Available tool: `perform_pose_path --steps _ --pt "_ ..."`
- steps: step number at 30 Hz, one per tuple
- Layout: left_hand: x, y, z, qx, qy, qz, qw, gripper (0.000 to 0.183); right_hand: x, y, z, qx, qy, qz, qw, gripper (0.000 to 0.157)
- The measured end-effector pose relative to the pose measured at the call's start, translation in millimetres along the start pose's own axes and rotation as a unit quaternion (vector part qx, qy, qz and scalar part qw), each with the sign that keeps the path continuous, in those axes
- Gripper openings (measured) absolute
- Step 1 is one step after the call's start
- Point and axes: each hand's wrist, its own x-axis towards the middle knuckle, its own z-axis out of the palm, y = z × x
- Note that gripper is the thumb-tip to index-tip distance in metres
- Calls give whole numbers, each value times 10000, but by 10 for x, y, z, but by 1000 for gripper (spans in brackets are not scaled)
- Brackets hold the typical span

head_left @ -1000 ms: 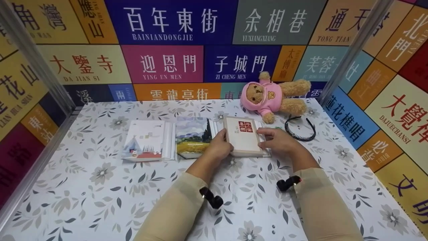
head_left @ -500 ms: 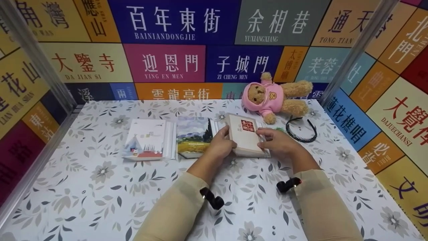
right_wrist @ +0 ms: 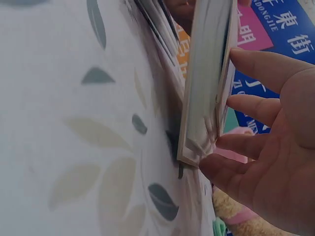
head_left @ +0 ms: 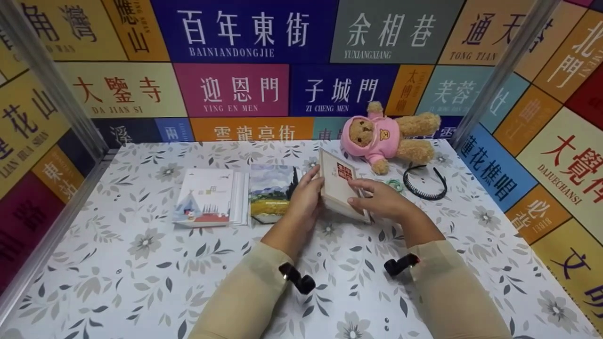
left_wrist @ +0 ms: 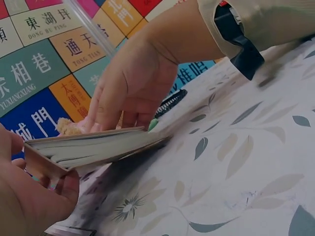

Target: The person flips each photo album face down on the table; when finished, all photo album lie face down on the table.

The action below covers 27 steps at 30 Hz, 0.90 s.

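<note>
In the head view a beige book (head_left: 337, 183) with a red block of characters on its cover stands tilted, its left side raised off the table. My left hand (head_left: 306, 195) grips it along the spine, with the thumb on one side and fingers on the other, as the left wrist view shows. The fingertips of my right hand (right_wrist: 275, 123) touch the cover near its opening edge, fingers fairly straight. White pages (right_wrist: 206, 73) show between the covers. Left of it lie a book with a landscape painting (head_left: 273, 193) and a white book with a tent picture (head_left: 202, 197).
A teddy bear (head_left: 381, 136) in a pink hoodie lies at the back right. Nearer are a black toothed headband (head_left: 425, 182) and a small green coiled thing (head_left: 395, 185). Printed panels (head_left: 231, 89) wall the flower-patterned table (head_left: 141, 278) behind and at both sides.
The beige book has gone from nearly flat to steeply tilted, its left side rising. My left hand has turned up with it, and my right hand has shifted slightly left. The green thing is more visible.
</note>
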Motion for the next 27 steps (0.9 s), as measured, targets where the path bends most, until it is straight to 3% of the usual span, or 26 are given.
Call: perform_pose_path --steps 6,10,15,22,27 --pt "-34 26 29 -359 -182 136 9991 49 -35 -212 92 180 249 -209 9993 64" --pt "-103 56 99 95 -239 414 9988 52 -59 -350 146 808 404 -261 9956 63" --pt "-177 88 138 707 -428 799 9934 57 -78 -467 195 1863 493 -437 9803 62" --pt "-189 77 132 996 -722 769 9894 65 -92 -486 187 2224 622 -374 9722 61" --pt "-148 47 111 939 -747 716 9902 68 -79 -447 173 2562 760 -527 9622 64"
